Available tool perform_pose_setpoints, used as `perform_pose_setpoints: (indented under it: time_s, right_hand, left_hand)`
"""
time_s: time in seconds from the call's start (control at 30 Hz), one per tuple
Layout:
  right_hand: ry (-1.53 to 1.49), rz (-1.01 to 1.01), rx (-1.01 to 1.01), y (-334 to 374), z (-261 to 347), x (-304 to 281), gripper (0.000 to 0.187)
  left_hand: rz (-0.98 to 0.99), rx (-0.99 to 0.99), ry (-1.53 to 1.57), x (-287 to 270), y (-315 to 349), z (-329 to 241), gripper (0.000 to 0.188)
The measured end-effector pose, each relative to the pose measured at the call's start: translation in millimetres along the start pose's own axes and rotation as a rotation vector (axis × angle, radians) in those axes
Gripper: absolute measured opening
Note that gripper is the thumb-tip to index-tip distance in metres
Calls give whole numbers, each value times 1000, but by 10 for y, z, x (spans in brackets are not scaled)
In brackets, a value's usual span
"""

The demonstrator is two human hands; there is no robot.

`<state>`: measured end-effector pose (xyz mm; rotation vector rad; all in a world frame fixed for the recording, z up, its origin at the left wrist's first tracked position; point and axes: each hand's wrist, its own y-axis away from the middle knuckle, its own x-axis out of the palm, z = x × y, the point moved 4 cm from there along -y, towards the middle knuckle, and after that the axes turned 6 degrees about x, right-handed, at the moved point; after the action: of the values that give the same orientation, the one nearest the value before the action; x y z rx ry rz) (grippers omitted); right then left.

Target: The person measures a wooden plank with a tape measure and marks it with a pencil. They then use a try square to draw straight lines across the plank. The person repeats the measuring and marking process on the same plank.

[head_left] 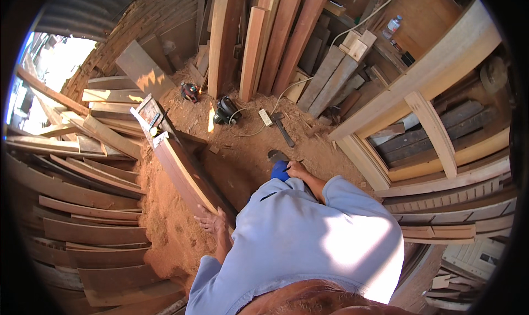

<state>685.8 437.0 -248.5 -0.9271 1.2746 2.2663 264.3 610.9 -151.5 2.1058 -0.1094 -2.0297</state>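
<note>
Resting the left hand (215,221), spread and unclenched, on the near end of a long reddish beam (184,177) stretching ahead of that palm. Pinching a thin dark stick (287,169) (too small to identify) in the right hand (298,169), facing a hammer-like tool (284,131) beyond that grip.

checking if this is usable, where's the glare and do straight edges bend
Head view: daylight whites out the opening at upper left; head view: a sun patch bleaches part of the shirt; head view: the left hand lies outside that patch; head view: boards at left bow toward the rim.
</note>
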Motion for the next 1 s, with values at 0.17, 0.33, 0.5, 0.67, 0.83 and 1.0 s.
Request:
perform_pose_setpoints:
  time_s: [0.17, 0.33, 0.5, 0.67, 0.83, 1.0]
  right_hand:
    - [-106, 6, 105, 121, -9, 289, 31]
    - [-52, -25, 12, 52, -146, 233, 32]
    - [-30, -90, -36, -22, -465, 150, 31]
    - [-82, -79, 149, 104, -368, 83, 29]
    - [-145, -132, 206, 81, -568, -77, 27]
    - [-163, -218, 332, -93, -787, -360, 31]
  left_hand:
    - [-22, -51, -65, 102, -63, 320, 103]
    - [72, -85, -46, 40, -75, 118, 106]
    - [-43, 26, -71, 218, -76, 75, 106]
    - [-114, -3, -132, 227, -100, 277, 103]
    - [-108, 9, -35, 123, -91, 208, 101]
    - [-79, -46, -103, 105, -77, 28, 100]
